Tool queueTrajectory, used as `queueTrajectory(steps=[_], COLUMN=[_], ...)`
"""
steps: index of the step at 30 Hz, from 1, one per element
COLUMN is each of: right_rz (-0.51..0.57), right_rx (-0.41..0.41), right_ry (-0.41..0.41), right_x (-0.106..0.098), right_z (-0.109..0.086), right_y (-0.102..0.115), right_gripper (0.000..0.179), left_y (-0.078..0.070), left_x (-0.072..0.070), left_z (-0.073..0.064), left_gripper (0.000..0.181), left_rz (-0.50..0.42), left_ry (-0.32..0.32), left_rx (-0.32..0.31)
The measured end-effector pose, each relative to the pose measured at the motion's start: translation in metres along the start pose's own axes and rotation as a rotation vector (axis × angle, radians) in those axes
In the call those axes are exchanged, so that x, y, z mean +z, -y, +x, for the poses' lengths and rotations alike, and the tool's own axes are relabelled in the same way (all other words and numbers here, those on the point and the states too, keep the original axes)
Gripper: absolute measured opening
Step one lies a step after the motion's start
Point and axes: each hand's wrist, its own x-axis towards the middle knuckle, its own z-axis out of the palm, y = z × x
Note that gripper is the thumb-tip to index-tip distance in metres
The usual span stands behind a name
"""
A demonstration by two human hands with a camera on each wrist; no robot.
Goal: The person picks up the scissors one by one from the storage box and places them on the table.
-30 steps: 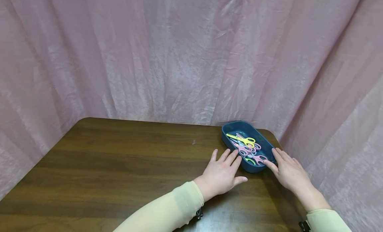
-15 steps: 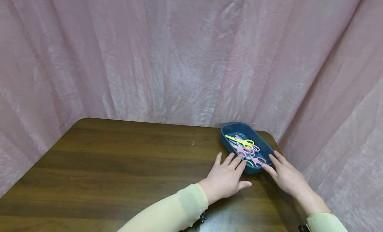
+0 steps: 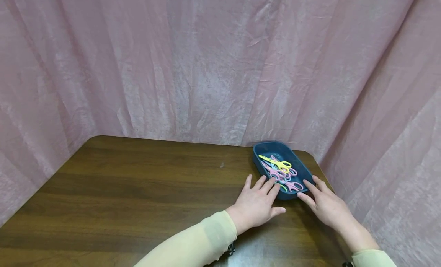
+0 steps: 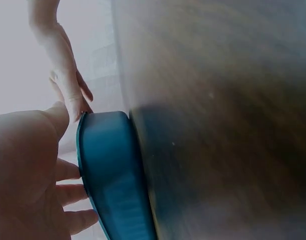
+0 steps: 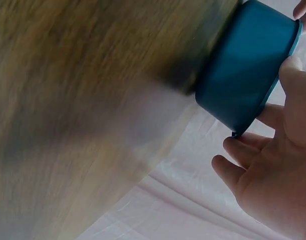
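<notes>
A dark blue tray (image 3: 299, 165) holds several small scissors, one yellow pair (image 3: 280, 163) on top and pink pairs (image 3: 294, 186) below. My left hand (image 3: 256, 205) lies palm down with fingers spread, its fingertips over the tray's near left rim. In the left wrist view those fingers (image 4: 67, 194) reach across the rim. My right hand (image 3: 330, 207) touches the tray's near right corner with its thumb and fingertips. Seen from the right wrist, the thumb (image 5: 291, 65) sits at the rim and the other fingers lie fairly straight around the corner.
The tray stands at the back right corner of a brown wooden table (image 3: 138, 190), close to the table's right edge. Pink curtains (image 3: 213, 68) hang behind the table and along its right side.
The tray has shifted slightly left and nearer me. My right hand has moved left along with it. My left hand went a little right, then back left slightly.
</notes>
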Motion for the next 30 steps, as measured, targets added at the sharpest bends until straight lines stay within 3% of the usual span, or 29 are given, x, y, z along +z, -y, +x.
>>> queueTrajectory(steps=[12,30], right_rz=[0.03,0.042], right_rx=[-0.031,-0.102], right_ry=[0.003,-0.029], right_x=[0.001,0.005], right_z=[-0.005,-0.009], right_y=[0.019,0.046], right_gripper=[0.067,0.061], left_y=[0.02,0.046], left_x=[0.0,-0.011], left_z=[-0.011,-0.028], left_gripper=[0.075,0.069], left_rz=[0.0,-0.019], left_ry=[-0.01,-0.02], left_rx=[-0.026,-0.047])
